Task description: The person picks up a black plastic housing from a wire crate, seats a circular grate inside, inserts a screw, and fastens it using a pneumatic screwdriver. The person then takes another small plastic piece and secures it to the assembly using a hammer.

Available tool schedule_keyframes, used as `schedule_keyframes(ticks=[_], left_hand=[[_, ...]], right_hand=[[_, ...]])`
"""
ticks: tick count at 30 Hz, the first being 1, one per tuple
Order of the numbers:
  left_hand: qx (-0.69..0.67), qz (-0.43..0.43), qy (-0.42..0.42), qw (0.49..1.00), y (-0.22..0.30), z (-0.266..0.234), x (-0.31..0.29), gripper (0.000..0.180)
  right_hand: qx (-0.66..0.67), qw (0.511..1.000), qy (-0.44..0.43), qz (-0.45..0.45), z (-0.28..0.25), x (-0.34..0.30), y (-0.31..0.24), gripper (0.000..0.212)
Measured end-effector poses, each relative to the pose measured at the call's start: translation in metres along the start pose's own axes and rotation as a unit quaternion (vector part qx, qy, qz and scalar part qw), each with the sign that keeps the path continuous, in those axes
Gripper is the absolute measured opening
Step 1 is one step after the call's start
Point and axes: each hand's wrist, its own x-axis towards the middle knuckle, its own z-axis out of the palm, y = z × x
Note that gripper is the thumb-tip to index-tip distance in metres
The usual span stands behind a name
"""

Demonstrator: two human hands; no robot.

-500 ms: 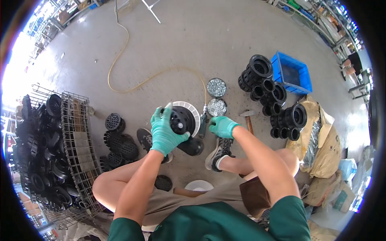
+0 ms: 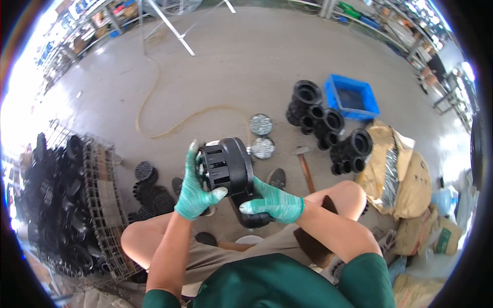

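Note:
Both my hands wear green knit gloves and hold one black plastic fitting [image 2: 237,159] in the air above my lap. It has a slotted round body and a short pipe at its lower end. My left hand [image 2: 197,187] grips the slotted side, thumb toward the near edge. Around the lower pipe is my right hand [image 2: 275,201], thumb on top. Beyond the fitting, on the floor, stand two round dishes of small silver metal pieces: a far dish [image 2: 261,124] and a nearer dish [image 2: 263,147]. The raised fitting hides most of the floor between my feet.
A wire basket [image 2: 105,187] heaped with black parts stands at left, beside perforated black caps [image 2: 145,172]. At right lie a hammer [image 2: 306,172], black fittings [image 2: 328,126], a blue crate [image 2: 354,114] and brown sacks [image 2: 413,179]. A yellowish hose [image 2: 177,127] crosses the floor.
The black fitting has been lifted and turned so its slotted side shows. My right hand has moved from beside the air tool onto the fitting's pipe. The view has shifted.

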Motion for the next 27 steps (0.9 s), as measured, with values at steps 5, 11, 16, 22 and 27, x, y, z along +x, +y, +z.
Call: schedule_keyframes(ticks=[5, 11, 16, 22, 27], left_hand=[[-0.021, 0.014, -0.021, 0.999, 0.008, 0.025, 0.027, 0.114], [0.415, -0.031, -0.086, 0.905, -0.038, -0.033, 0.03, 0.073], [0.369, -0.155, -0.051, 0.915, -0.029, -0.073, -0.006, 0.065], [0.351, -0.203, 0.082, 0.91, 0.025, -0.13, -0.014, 0.065], [0.431, -0.203, 0.119, 0.871, 0.066, -0.15, -0.001, 0.072]], right_hand=[[0.034, 0.996, 0.078, -0.019, -0.008, -0.048, -0.031, 0.087], [-0.107, 0.934, 0.288, -0.184, -0.084, -0.085, -0.105, 0.082], [-0.211, 0.811, 0.513, -0.184, -0.224, -0.099, -0.125, 0.058], [-0.436, 0.658, 0.612, 0.047, -0.375, -0.088, -0.098, 0.056], [-0.479, 0.615, 0.615, 0.12, -0.394, -0.045, -0.076, 0.076]])
